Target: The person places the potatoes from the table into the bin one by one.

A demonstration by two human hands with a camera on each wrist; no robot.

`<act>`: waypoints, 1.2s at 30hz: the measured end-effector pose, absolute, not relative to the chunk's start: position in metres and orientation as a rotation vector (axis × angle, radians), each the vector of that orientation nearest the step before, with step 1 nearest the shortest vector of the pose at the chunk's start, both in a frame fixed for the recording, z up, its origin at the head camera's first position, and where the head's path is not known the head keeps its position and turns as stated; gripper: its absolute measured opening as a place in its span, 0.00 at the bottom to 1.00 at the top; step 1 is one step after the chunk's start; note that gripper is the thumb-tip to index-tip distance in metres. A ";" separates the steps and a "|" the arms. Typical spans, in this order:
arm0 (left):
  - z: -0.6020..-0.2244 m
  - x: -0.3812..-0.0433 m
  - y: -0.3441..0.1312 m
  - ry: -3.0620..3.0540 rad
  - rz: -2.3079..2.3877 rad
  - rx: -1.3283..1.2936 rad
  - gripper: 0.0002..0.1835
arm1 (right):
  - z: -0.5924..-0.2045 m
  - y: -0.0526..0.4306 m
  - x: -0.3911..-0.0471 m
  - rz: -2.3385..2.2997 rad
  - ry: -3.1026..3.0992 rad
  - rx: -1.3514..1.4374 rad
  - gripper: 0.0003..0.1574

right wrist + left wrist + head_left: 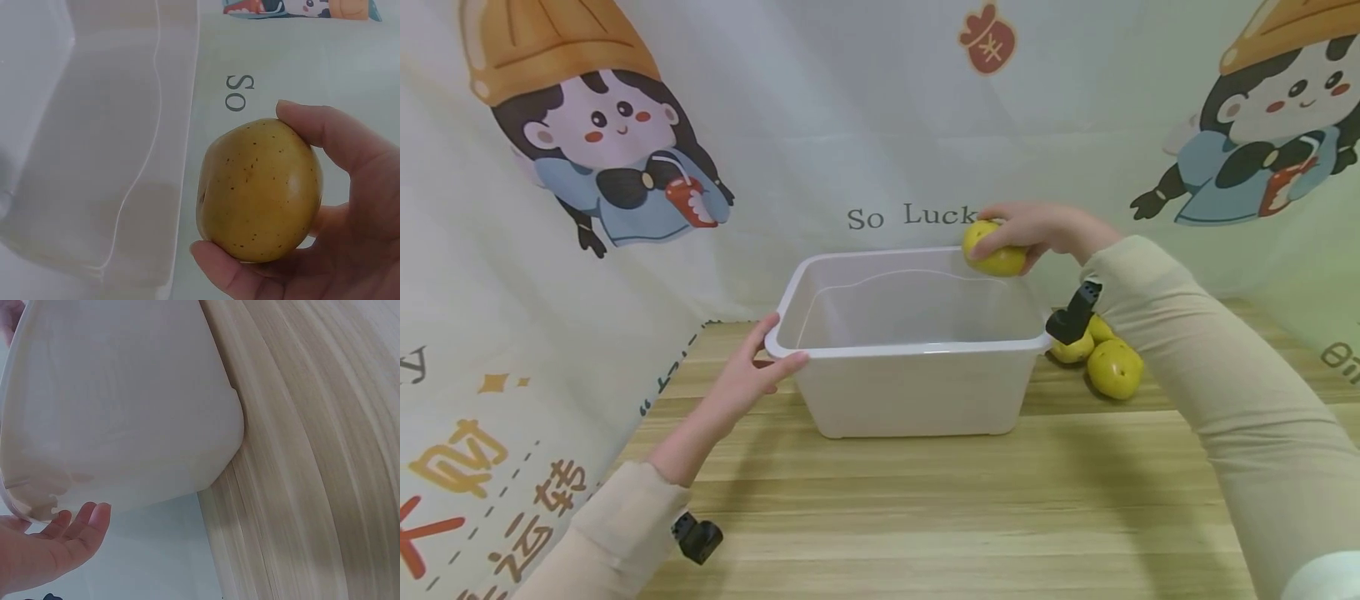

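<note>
A white plastic tub [917,392] stands upright on the wooden table. At its near left corner my left hand [751,371] holds the rim, thumb at the front side and fingers along the left side. In the left wrist view the fingers [78,534] bend under the rim. My right hand [1037,229] grips a yellow potato [992,250] over the tub's far right corner. The right wrist view has this speckled potato [259,190] between thumb and fingers, beside the tub's far wall. The tub's visible inside holds nothing.
Several more yellow potatoes [1115,369] lie on the table right of the tub, partly hidden by the right sleeve. A printed curtain [820,142] hangs close behind the tub and down the left side. Wooden tabletop [925,508] extends in front.
</note>
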State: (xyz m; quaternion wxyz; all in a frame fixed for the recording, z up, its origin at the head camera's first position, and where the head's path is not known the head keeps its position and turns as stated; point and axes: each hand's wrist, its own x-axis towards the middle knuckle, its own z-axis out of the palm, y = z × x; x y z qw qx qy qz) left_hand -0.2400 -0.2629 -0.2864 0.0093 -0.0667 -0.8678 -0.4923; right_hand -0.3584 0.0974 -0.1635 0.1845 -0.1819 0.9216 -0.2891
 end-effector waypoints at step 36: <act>-0.287 -0.240 -0.263 -2.705 -1.560 -0.191 0.43 | -0.173 0.059 -0.361 -0.786 2.554 -0.548 0.49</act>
